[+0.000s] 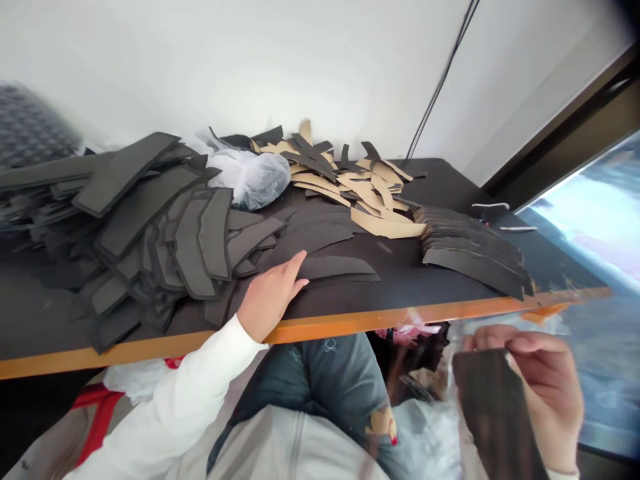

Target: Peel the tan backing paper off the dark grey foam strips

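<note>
R hand (545,373): grip closed on one end of a dark piece (495,407), held off the front of the counter (410,287), lower end out of frame. L hand (270,293) is over the counter, fingertips at the near end of a dark curved strip (340,268); can't tell if it's pinched or just touched. Risks, my guess: R piece is held by one end only, so a loose pinch could drop it past the edge; L sleeve (200,373) crosses the front edge near the grey pile (190,233), so a sideways drag could knock overhanging bits off; fanned dark stack (470,253) has its tips by the edge, so a bump could spill it. Tan pcs (390,229) lie loose beside it, could get mixed in. Containers: clear plastic bag (260,180) behind the grey pile, whitish inside, contents n/c.
</note>
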Available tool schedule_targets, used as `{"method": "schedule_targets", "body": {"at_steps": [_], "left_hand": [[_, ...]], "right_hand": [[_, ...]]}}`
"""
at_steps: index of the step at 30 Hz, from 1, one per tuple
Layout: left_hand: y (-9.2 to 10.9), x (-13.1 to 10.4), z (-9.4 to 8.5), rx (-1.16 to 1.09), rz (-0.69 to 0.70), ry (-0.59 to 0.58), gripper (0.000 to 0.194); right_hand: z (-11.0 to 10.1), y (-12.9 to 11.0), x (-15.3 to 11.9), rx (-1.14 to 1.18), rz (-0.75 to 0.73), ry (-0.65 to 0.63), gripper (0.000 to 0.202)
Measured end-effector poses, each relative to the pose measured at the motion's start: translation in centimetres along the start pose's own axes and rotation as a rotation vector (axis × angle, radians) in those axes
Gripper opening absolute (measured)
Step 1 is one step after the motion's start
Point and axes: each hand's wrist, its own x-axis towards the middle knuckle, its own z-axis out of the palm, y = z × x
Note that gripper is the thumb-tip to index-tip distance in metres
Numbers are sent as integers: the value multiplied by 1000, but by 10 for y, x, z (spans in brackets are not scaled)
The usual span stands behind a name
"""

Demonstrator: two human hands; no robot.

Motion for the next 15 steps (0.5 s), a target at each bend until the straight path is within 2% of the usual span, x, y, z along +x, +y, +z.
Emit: {"method": "schedule_targets", "body": {"at_steps": [4, 7, 10, 12, 15], "left_hand": [[7, -15, -5, -82, 23, 103, 45], [16, -37, 0, -147, 9, 66, 46], [20, -52, 5, -266, -41, 32, 46], [21, -56, 1, -413, -117, 45, 42], [23, -56, -14, -822, -304, 69, 36]], "right_hand": [[1, -4, 1, 0, 7, -47, 23], [5, -6, 4, -59, 17, -118, 22], [17, -4, 6, -165, 48, -248, 18], [32, -3, 8, -241, 56, -365, 16], [59, -3, 10, -342, 27, -500, 14]]}}
